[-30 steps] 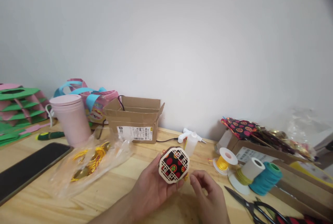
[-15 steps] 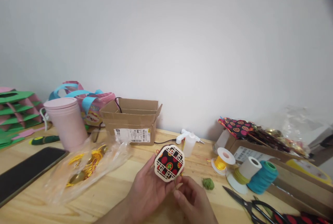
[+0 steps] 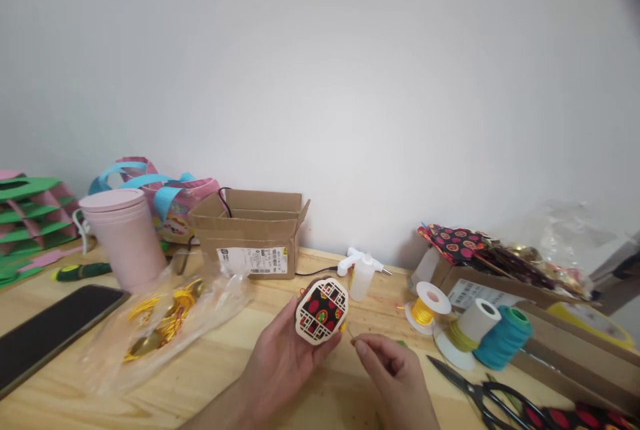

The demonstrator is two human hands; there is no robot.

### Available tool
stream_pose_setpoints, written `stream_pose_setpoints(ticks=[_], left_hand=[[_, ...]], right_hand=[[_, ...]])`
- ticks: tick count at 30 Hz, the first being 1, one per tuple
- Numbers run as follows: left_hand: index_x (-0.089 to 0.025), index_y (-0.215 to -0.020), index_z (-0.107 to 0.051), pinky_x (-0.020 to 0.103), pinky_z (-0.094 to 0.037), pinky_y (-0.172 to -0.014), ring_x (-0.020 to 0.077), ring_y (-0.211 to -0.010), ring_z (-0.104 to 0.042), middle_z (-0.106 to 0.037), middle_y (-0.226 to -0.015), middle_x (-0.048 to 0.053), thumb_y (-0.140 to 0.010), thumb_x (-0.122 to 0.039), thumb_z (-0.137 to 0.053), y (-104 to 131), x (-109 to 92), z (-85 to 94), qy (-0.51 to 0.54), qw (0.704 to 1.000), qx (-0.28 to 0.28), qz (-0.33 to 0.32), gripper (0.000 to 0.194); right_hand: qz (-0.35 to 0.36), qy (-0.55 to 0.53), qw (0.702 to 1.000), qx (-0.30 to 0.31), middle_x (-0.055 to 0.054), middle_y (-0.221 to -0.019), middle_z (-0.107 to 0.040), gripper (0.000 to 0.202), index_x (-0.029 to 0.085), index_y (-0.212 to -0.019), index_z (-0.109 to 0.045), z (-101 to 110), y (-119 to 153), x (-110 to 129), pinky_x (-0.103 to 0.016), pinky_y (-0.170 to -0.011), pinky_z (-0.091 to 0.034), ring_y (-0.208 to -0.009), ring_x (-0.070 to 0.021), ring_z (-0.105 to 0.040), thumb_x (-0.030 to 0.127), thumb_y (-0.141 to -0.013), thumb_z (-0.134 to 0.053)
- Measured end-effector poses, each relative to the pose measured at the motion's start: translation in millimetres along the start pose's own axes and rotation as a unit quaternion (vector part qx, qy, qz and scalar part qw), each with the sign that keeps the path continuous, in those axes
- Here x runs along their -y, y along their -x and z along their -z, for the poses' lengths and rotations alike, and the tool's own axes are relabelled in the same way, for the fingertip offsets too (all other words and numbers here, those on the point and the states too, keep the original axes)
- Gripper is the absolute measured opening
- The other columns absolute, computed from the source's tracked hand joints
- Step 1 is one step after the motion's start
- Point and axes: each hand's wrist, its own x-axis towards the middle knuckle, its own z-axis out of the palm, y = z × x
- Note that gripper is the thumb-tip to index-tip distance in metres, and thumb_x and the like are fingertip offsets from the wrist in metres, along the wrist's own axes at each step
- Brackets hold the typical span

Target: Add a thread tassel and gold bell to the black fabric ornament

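Observation:
A scalloped ornament (image 3: pixel 321 311) with a pale lattice frame over black fabric patterned in red and green rests in my left hand (image 3: pixel 280 365), held by its edge and tilted toward me. To the right of it, my right hand (image 3: pixel 393 373) is closed, thumb against forefinger, on a thin strand (image 3: pixel 351 335) that points toward the ornament's lower right edge. A small yellow bit shows at that edge. Whether the strand is joined to the ornament is too small to tell.
Left are a phone (image 3: pixel 57 330), a pink cup (image 3: pixel 124 240) and a plastic bag of yellow cords (image 3: pixel 170 317). Behind stands a cardboard box (image 3: pixel 250 233) beside a white glue gun (image 3: pixel 360 261) and bottle (image 3: pixel 363 278). Thread spools (image 3: pixel 504 337) and black scissors (image 3: pixel 475 391) lie right.
My right hand has moved right, away from the ornament, with the thin strand between its fingers. The ornament has turned slightly and shifted a little left in my left hand.

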Motion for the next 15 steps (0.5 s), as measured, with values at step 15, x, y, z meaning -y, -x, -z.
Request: stream_pose_setpoints(ticks=[15], left_hand=[[-0.015, -0.11, -0.055, 0.036, -0.031, -0.093, 0.0235, -0.11, -0.047, -0.055, -0.119, 0.012, -0.08, -0.026, -0.051, 4.3, 20.6, 1.1, -0.141, 0.985, 0.095, 0.036, 0.032]], right_hand=[[0.314, 0.235, 0.91, -0.135, 0.002, -0.04, -0.056, 0.014, 0.022, -0.069, -0.066, 5.4, 21.8, 22.3, -0.023, -0.04, -0.037, -0.033, -0.0112, -0.047, 0.02, -0.073, -0.053]])
